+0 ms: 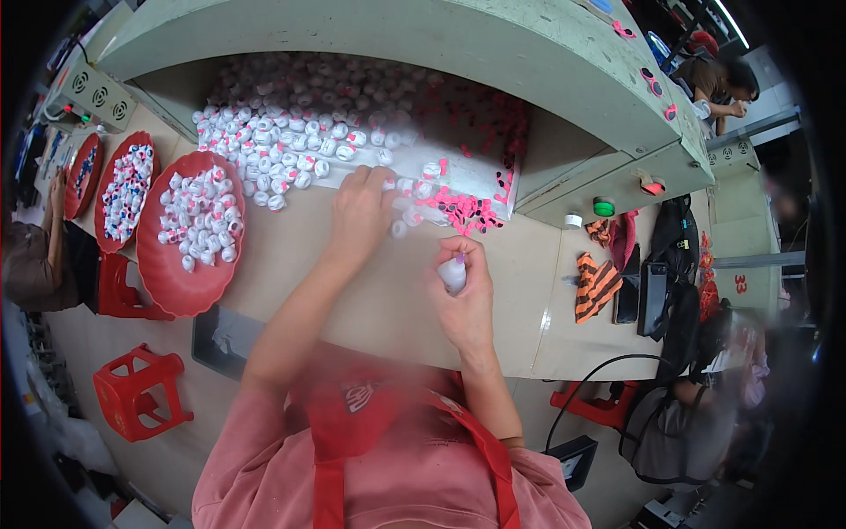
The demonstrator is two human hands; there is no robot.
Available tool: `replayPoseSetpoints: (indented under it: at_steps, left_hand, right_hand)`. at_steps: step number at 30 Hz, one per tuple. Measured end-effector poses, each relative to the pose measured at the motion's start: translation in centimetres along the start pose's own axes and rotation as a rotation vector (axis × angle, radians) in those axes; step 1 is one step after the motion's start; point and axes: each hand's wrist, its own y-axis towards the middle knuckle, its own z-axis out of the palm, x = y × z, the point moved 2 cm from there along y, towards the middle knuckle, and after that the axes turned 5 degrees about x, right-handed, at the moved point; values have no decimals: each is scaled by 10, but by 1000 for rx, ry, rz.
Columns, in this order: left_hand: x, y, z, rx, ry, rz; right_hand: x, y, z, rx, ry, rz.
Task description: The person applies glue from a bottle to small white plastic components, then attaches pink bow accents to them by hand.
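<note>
My left hand [359, 212] reaches to the front edge of a heap of small round white pieces with pink bits [295, 145]. Its fingers are curled together beside a white piece; blur hides what is between them. In my right hand [467, 304] is a small white squeeze bottle [452, 274] with a purple tip, held upright-tilted in the closed fingers. Just beyond the right hand lies a pile of small pink and black pieces [467, 210]. Several loose white pieces lie between the two hands.
A pale green machine housing [388, 31] arches over the heap, with a green button [604, 206] on its right. Red scalloped trays [189, 286] of pieces stand at the left. An orange-black striped cloth [597, 289] and black phone [653, 295] lie right. Red stools [141, 392] and other people are nearby.
</note>
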Motion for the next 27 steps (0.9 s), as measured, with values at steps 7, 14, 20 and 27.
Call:
replayPoseSetpoints:
  at_steps: [7,14,20,27]
  left_hand:
    - [-11,-38,-38,105,-1483,-543]
    - [-50,-60,-59,71,-1236,-304]
    - [-45,-64,-58,14,-1077,-68]
    - [-50,-64,-58,4,-1139,-84]
  right_hand:
    - [28,-6,-12,-37,315,17]
    - [52,-30,-8,-190,-7,-468]
    - [58,-35,-5,-187,-175,-587]
    - [57,-28,-7,-168,-229,-605]
